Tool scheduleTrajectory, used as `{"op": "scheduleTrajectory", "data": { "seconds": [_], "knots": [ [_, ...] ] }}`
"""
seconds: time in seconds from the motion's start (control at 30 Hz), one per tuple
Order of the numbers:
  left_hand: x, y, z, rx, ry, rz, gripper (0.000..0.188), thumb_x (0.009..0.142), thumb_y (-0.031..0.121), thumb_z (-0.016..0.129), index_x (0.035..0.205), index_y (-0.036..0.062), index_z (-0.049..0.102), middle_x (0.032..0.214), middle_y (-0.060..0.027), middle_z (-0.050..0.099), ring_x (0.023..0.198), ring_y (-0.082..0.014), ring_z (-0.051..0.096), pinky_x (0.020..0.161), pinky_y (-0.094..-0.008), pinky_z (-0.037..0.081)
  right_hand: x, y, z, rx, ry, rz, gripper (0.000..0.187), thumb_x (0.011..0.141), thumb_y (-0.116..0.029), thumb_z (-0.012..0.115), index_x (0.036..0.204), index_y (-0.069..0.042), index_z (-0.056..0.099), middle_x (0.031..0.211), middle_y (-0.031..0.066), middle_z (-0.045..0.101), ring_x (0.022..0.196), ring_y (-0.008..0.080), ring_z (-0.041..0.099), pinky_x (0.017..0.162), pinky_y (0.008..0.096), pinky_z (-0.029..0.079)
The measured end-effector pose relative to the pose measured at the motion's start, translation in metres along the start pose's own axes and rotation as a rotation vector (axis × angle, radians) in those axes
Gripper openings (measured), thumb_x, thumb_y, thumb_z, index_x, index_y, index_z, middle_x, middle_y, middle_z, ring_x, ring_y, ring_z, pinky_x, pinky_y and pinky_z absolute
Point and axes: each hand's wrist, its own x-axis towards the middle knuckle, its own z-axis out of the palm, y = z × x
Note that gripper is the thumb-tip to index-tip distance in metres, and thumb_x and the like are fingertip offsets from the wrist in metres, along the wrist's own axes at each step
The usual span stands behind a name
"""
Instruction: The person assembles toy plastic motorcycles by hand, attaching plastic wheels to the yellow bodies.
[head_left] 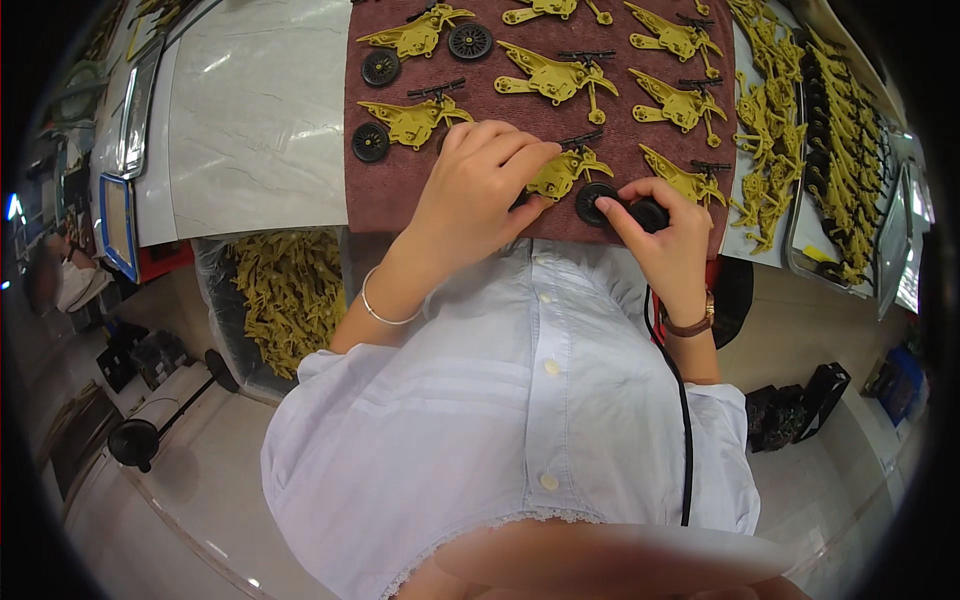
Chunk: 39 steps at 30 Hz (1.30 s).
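Observation:
My left hand [487, 178] is closed at the rear end of a yellow toy motorbike body [557, 176] with black handlebars, near the cloth's front edge. Something black shows between its thumb and fingers, mostly hidden. My right hand [668, 225] grips a black spoked toy wheel [597, 204] by its right side, at the front end of that body. A second black wheel [650, 213] is tucked under the curled fingers of the same hand. Whether the front wheel is joined to the body cannot be seen. Another yellow body [685, 180] lies just beyond my right hand.
More yellow bodies [552, 78] lie in rows on the maroon cloth [480, 120]; some at the left have wheels [470, 41]. Yellow parts are heaped at the right [768, 130], beside a tray of bodies with handlebars [850, 150]. A bag of yellow parts [290, 290] stands below the table's left side.

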Motion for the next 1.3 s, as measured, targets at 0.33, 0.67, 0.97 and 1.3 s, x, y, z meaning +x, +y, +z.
{"op": "scheduleTrajectory", "data": {
  "seconds": [0.33,0.67,0.97,1.3],
  "knots": [
    [0.012,-0.002,-0.006,-0.047,-0.063,0.060,0.043,0.065,0.008,0.075,0.107,0.0067,0.065,0.098,-0.0058,0.066,0.096,-0.0263,0.060,0.084,-0.0370,0.044,0.006,-0.003,-0.014,0.116,-0.005,0.030,0.022,0.082,-0.020,0.076,0.090,-0.002,0.068,0.072,0.0055,0.066,0.057,0.0099,0.060,0.054,0.0249,0.046],
    [0.026,0.022,0.011,-1.011,-0.010,-0.331,0.026,0.083,0.008,0.075,0.105,-0.0018,0.066,0.096,-0.0072,0.067,0.085,-0.0109,0.065,0.073,-0.0246,0.054,0.029,-0.022,0.008,0.396,0.022,-0.301,0.030,0.097,-0.026,0.057,0.112,-0.002,0.046,0.077,0.0031,0.060,0.064,0.0054,0.056,0.058,0.0218,0.042],
    [0.034,0.010,-0.003,-1.273,0.078,-0.529,0.024,0.086,0.000,0.070,0.108,-0.0080,0.066,0.100,-0.0113,0.068,0.090,-0.0143,0.067,0.075,-0.0245,0.058,0.056,-0.022,-0.012,0.912,-0.412,0.098,0.020,0.096,-0.017,0.061,0.106,-0.001,0.055,0.080,-0.0020,0.063,0.064,0.0003,0.051,0.055,0.0167,0.036],
    [0.047,0.006,-0.041,-0.718,0.285,-0.246,0.019,0.083,-0.009,0.067,0.102,-0.0079,0.067,0.096,-0.0106,0.068,0.087,-0.0131,0.066,0.076,-0.0231,0.054,0.093,-0.018,-0.027,0.853,-0.369,-0.100,0.020,0.092,-0.015,0.066,0.106,-0.002,0.063,0.086,0.0031,0.068,0.067,0.0053,0.058,0.054,0.0198,0.044]
  ]
}}
